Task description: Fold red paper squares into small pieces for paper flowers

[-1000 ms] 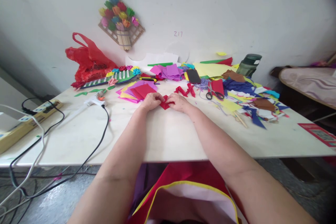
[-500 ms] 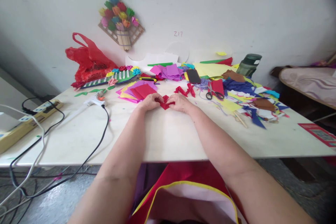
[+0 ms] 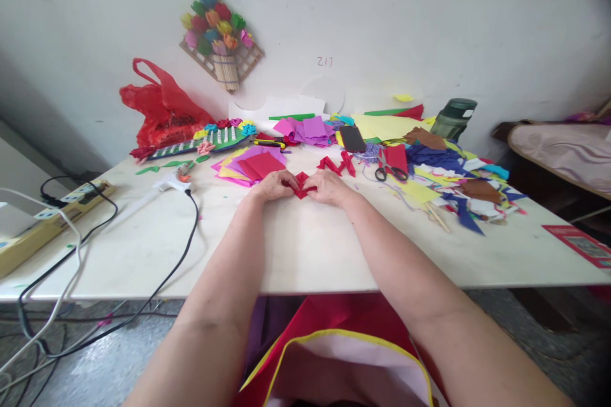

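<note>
A small piece of folded red paper (image 3: pixel 301 184) lies on the white table between my two hands. My left hand (image 3: pixel 277 186) has its fingers closed on the left side of the paper. On its right side, my right hand (image 3: pixel 327 188) pinches the paper with thumb and fingertips. Just behind my right hand are red folded strips (image 3: pixel 337 166). To the left of my left hand sits a stack of coloured paper squares (image 3: pixel 260 165), a red one on top.
Scissors (image 3: pixel 391 170), a phone (image 3: pixel 352 138) and a pile of paper scraps (image 3: pixel 443 168) lie to the right. A glue gun (image 3: pixel 172 183) with a black cord, a power strip (image 3: pixel 62 216) and a red bag (image 3: pixel 167 111) are at the left. A green bottle (image 3: pixel 456 117) stands at the back.
Both hands stay at the red paper. Their fingers have shifted slightly, and the middle of the paper looks a little narrower.
</note>
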Tool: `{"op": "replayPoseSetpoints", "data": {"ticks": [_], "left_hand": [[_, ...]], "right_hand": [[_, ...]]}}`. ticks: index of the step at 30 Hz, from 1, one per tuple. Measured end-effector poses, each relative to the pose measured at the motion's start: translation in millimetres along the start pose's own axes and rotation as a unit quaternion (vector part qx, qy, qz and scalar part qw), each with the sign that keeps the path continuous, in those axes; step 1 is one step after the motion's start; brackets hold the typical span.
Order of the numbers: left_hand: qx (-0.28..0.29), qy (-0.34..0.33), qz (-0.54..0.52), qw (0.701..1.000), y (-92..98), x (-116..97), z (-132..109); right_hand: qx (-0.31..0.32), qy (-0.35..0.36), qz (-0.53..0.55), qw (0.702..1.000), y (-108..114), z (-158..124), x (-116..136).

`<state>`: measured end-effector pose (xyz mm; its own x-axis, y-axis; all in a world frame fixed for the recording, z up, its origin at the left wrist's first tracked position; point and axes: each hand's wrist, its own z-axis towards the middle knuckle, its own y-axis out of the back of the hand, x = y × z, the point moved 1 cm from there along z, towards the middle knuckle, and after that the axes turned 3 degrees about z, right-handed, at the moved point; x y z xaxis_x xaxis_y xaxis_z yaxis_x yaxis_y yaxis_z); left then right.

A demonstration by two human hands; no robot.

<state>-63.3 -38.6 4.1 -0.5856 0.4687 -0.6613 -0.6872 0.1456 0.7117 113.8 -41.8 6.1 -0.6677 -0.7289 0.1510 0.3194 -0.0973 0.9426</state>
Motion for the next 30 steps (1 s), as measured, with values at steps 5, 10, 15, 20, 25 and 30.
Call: {"op": "replayPoseSetpoints", "data": {"ticks": [5, 10, 15, 20, 25, 30], "left_hand": [[0.004, -0.007, -0.004, 1.000, 0.3, -0.9, 0.1], [0.006, -0.005, 0.007, 1.000, 0.5, -0.2, 0.0], [0.004, -0.010, 0.001, 1.000, 0.2, 2.1, 0.6], [0.009, -0.019, -0.017, 1.000, -0.2, 5.8, 0.7], [0.009, -0.035, 0.000, 0.999, -0.7, 8.8, 1.0], [-0.003, -0.050, -0.006, 0.999, -1.4, 8.5, 0.5]], "right_hand": [[0.001, -0.010, -0.009, 1.000, -1.7, 2.7, 0.1], [0.011, -0.012, -0.037, 0.999, -3.9, 6.2, -0.1], [0.017, -0.032, -0.063, 0.997, -4.4, 7.8, 5.1], [0.025, -0.058, -0.070, 0.996, -4.7, 9.5, 7.6], [0.012, -0.078, -0.037, 0.996, -6.8, 9.5, 2.8], [-0.014, -0.083, 0.012, 0.996, -5.8, 5.5, -4.3]]}}
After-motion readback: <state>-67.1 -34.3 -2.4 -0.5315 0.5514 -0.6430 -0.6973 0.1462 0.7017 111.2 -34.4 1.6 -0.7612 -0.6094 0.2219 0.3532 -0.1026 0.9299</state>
